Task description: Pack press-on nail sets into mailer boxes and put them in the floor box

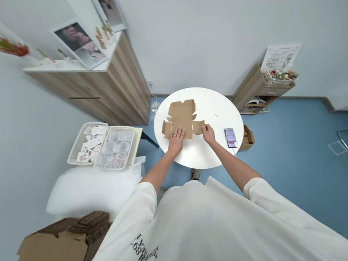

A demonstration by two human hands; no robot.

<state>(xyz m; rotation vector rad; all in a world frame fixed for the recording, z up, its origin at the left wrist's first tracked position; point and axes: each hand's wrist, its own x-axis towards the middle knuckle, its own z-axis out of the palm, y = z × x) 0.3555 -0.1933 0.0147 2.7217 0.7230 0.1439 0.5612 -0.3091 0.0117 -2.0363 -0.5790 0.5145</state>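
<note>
A flat, unfolded brown cardboard box blank (181,118) lies on the round white table (217,103). My left hand (176,140) rests on its near edge with the fingers stretched flat on the card. My right hand (208,134) is at the blank's near right flap, fingers curled and pinching that flap's edge.
A phone (230,137) lies on the table's right side. A white basket (86,143) and a clear tray (118,147) of small items sit to the left. Flat cardboard (60,252) is stacked at the bottom left. A wooden cabinet (113,87) stands behind, a small box (248,136) on the floor.
</note>
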